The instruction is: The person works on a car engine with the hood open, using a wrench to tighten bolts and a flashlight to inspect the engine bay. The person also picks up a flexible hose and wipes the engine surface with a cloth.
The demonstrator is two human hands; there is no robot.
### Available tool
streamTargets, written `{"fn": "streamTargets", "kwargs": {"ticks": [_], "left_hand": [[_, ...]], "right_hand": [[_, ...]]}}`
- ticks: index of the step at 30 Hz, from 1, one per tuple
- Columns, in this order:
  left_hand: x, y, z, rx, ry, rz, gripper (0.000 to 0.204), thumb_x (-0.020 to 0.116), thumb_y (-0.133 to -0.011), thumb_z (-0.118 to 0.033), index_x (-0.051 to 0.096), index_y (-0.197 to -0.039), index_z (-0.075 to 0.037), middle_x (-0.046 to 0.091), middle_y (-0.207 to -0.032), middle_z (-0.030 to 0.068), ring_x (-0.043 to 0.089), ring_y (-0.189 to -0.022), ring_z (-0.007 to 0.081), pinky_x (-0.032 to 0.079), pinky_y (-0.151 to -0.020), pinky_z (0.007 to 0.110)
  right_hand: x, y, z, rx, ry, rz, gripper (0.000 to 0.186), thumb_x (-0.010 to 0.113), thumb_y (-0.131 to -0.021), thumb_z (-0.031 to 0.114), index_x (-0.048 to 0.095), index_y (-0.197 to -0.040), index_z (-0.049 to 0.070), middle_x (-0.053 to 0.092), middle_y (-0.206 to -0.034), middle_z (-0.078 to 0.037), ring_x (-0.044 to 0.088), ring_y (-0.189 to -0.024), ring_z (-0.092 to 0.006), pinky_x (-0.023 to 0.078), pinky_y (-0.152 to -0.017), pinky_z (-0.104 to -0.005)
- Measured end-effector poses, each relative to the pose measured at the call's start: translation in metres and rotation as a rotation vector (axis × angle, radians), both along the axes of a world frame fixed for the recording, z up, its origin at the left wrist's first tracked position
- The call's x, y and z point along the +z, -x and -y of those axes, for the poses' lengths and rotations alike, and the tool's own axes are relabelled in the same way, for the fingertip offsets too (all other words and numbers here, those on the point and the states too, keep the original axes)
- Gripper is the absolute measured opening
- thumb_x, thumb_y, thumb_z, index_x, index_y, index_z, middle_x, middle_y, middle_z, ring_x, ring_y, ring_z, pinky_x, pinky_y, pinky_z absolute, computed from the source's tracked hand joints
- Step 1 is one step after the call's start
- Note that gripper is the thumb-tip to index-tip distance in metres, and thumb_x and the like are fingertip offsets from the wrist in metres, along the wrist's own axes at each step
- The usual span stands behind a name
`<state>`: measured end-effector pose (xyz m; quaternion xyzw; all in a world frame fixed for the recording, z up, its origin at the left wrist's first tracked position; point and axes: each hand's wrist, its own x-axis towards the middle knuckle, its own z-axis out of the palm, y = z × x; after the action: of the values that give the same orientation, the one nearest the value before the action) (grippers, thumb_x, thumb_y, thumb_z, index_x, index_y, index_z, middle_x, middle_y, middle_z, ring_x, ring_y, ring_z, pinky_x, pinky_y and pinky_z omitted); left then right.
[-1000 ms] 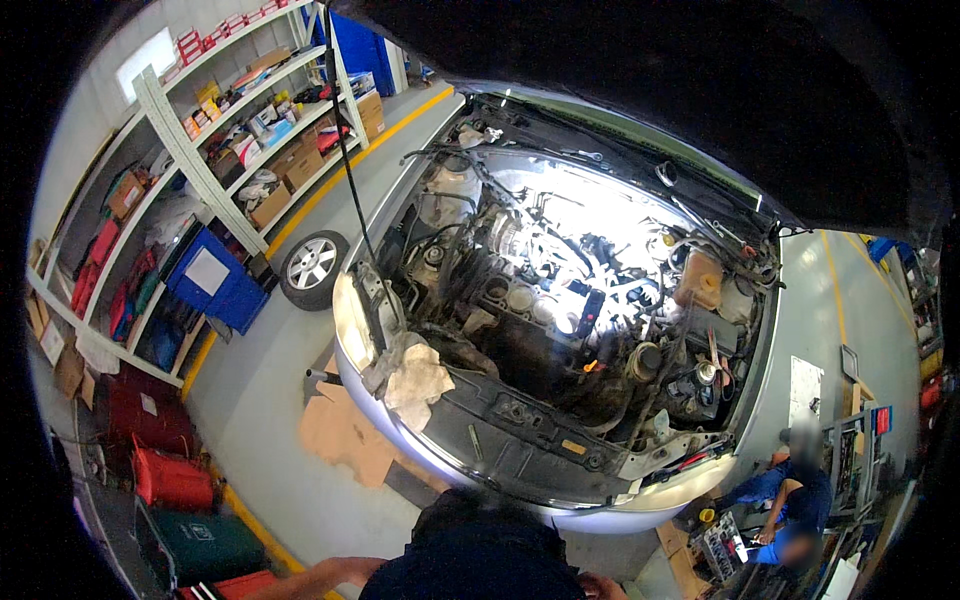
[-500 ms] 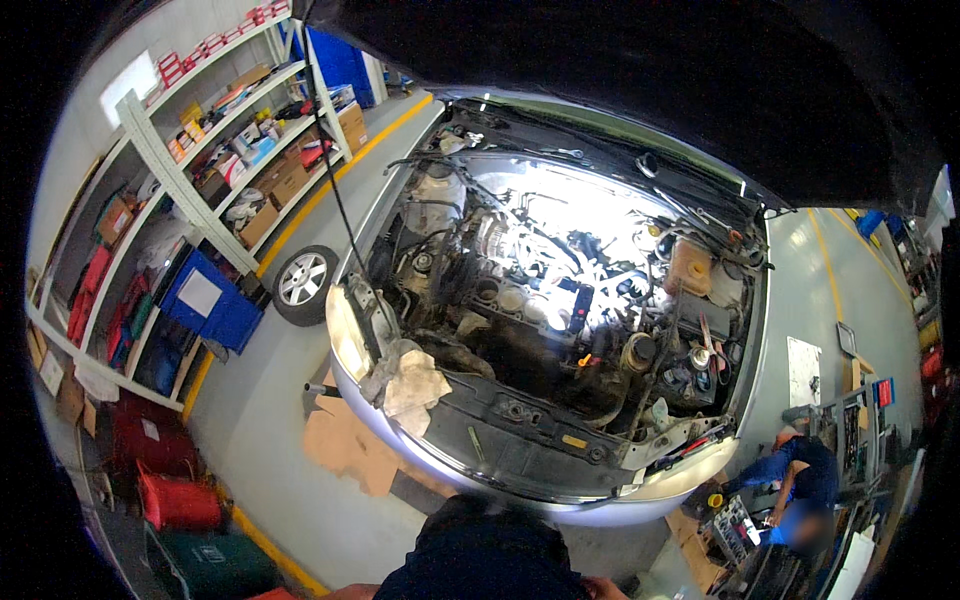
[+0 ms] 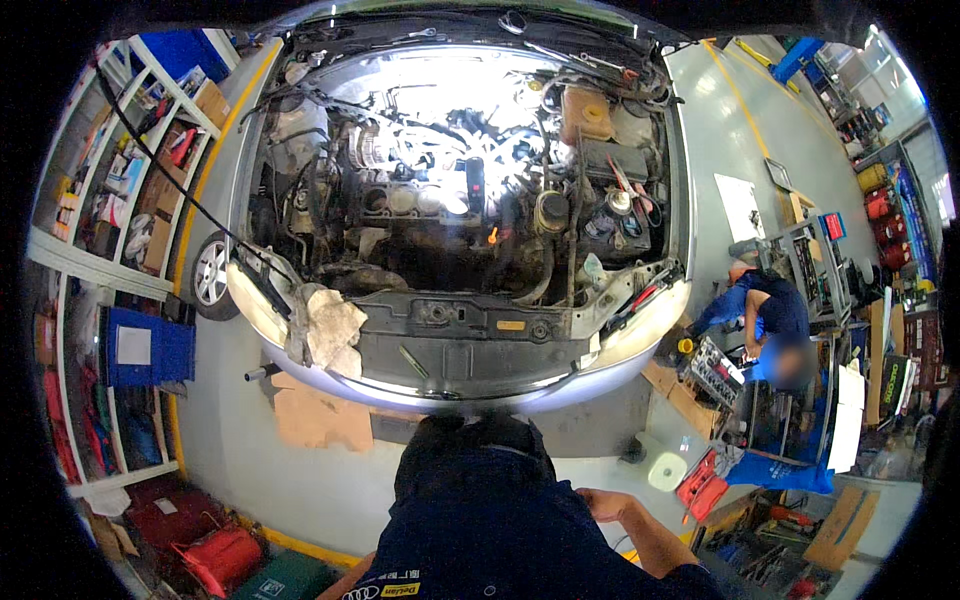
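My right hand is beside my waist, elbow bent; its fingers are partly hidden against my dark shirt, and I cannot make out anything in them. Of my left arm only a piece of forearm shows at the lower edge; the hand is out of sight. I stand at the front of a car with its bonnet up. In the engine bay lies an engine block with round cylinder bores exposed. A slim black work lamp stands by it under strong glare. A stained cloth hangs over the front edge.
At the right a co-worker bends over a metal engine part. Shelves line the left, with a wheel near the car. Cardboard lies before the bumper. A red case sits on the floor.
My view has turned and shifted, so the car now sits straighter and further up and left. More of my torso and my right hand have come into view.
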<state>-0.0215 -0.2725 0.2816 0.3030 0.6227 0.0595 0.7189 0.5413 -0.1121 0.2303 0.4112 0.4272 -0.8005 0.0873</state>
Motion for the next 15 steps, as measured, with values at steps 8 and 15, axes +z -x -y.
{"fn": "streamTargets", "kwargs": {"ticks": [8,15], "left_hand": [[-0.019,-0.007,-0.020,0.027,-0.035,-0.131,0.035,0.061,-0.095,-0.033,0.073,-0.115,-0.007,0.076,-0.112,0.0165,0.069,-0.098,0.0291,0.054,-0.087,0.047],[-0.055,-0.015,-0.049,0.020,-0.078,-0.171,0.035,0.062,-0.095,-0.035,0.072,-0.116,-0.008,0.076,-0.112,0.0164,0.069,-0.097,0.0297,0.053,-0.087,0.048]], "right_hand": [[0.028,0.030,0.023,0.062,0.114,0.026,0.062,0.067,-0.098,0.029,0.050,-0.150,-0.001,0.055,-0.153,-0.021,0.055,-0.133,-0.0302,0.045,-0.113,-0.0451],[0.010,0.060,0.051,-0.213,0.125,0.011,0.056,0.067,-0.097,0.025,0.053,-0.145,0.000,0.058,-0.146,-0.020,0.057,-0.127,-0.0291,0.047,-0.107,-0.0436]]}}
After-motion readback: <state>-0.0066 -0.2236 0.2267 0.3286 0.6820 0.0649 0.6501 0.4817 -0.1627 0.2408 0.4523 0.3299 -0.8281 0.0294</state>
